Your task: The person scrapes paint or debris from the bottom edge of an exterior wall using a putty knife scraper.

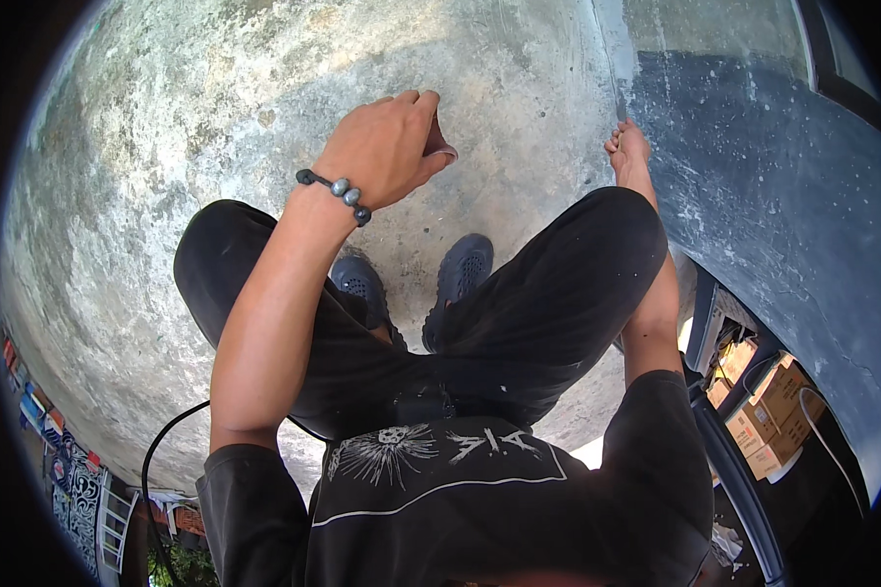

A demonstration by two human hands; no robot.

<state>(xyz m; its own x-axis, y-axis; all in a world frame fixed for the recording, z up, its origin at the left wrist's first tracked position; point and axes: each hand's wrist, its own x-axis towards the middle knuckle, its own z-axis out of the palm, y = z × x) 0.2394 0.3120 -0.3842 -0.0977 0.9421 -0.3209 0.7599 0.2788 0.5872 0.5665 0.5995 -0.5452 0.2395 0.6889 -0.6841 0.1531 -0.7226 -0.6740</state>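
Observation:
My left hand (390, 145) is held out above the concrete floor, beyond my knees, back upward. Its fingers curl downward, and the shaded index finger comes down to the thumb tip; anything inside the grip is hidden. Dark beads on a cord form a bracelet (339, 192) around that wrist. On the other side, my right hand (628, 145) is beyond my right knee, near the foot of the blue-grey wall (764, 166). Its fingers are curled in, and I cannot make out anything in them. My right knee covers part of that forearm.
Weathered concrete floor (166, 147) spreads in front of my dark shoes (465, 266). Cardboard boxes (778, 406) sit at the lower right beside a dark frame. At lower left are a black cable (149, 460), a pale ladder (114, 533) and a patterned black-and-white surface.

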